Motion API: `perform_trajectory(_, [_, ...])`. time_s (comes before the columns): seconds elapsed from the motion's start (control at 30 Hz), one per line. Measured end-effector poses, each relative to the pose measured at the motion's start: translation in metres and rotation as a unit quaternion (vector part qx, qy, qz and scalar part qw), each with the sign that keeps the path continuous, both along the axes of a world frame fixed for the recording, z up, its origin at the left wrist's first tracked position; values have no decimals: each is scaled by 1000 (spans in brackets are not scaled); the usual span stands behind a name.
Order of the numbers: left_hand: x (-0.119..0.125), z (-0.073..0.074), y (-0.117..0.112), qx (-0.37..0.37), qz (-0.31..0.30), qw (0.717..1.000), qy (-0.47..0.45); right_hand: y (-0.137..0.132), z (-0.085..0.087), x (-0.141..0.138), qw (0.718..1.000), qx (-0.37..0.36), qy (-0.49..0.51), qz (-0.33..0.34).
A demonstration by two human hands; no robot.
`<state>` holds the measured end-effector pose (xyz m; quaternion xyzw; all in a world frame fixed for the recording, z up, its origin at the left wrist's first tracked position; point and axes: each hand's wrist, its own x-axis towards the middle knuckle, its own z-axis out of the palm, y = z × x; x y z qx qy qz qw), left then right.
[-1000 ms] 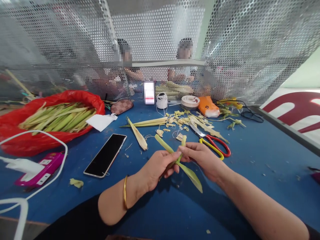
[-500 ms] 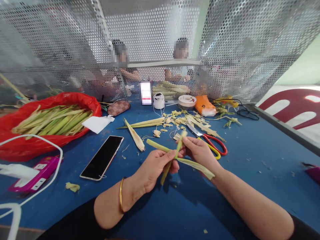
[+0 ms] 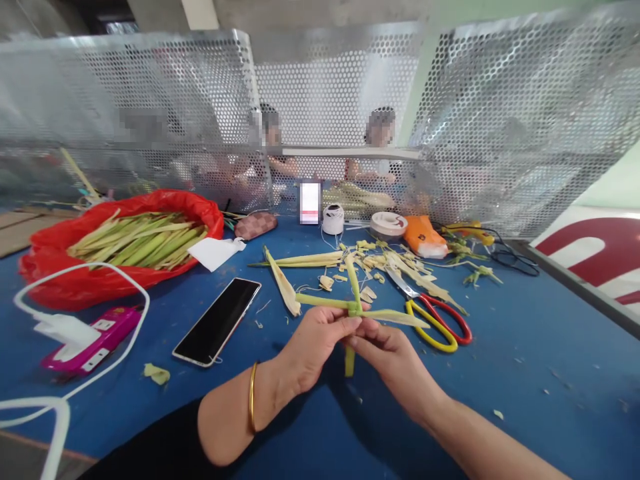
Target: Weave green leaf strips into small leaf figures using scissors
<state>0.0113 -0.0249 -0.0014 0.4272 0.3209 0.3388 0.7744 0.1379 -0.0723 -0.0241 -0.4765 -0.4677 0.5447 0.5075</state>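
Observation:
Both hands meet over the blue table around a cross of folded green leaf strips (image 3: 355, 308), whose arms stick out left, right, up and down from a small woven knot. My left hand (image 3: 320, 340) is closed on it, thumb pressed near the knot. My right hand (image 3: 387, 350) pinches it just below the knot, fingers partly hidden. To the right lie scissors (image 3: 437, 320) with one red and one yellow handle, blades pointing away. Behind the cross are leaf scraps (image 3: 375, 260) and a loose husk-like leaf (image 3: 283, 283).
A red plastic bag (image 3: 50, 280) full of long leaves stands at left. Nearby are a phone (image 3: 217, 323), a purple power strip (image 3: 93, 340) with white cable, and a white tissue (image 3: 215, 252). String (image 3: 333, 220), a tape roll (image 3: 389, 225) and an orange packet (image 3: 424, 237) line the mesh partition (image 3: 335, 80).
The view has tilted up. My right hand has moved from the upper strip to below the knot, and the cross has turned so its strips stand straighter.

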Motion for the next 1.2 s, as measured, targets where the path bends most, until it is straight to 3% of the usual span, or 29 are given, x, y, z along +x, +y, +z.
perform_trajectory(0.33, [-4, 4, 6, 33, 20, 999, 29, -4, 20, 5, 990, 68, -112, 57])
perform_trajectory(0.57, [-4, 2, 7, -6, 45, 999, 29, -3, 14, 7, 956, 152, -242, 72])
perform_trajectory(0.63, [-5, 3, 7, 2, 45, 999, 30, -5, 14, 10, 915, 207, -343, 44])
perform_trajectory(0.77, [-8, 7, 10, 12, 39, 998, 37, -6, 20, 23, 762, 355, -521, -145])
perform_trajectory(0.83, [-10, 8, 11, 3, 29, 998, 51, -4, 22, 28, 721, 364, -561, -182])
perform_trajectory(0.9, [-10, 7, 12, 3, 23, 998, 64, -2, 21, 28, 725, 345, -580, -136])
perform_trajectory(1.0, [-7, 4, 9, 29, 26, 996, 78, -1, 12, 21, 758, 318, -566, -65])
perform_trajectory(1.2, [2, 0, 2, 25, 47, 994, 91, -9, 4, 10, 789, 289, -539, -57])
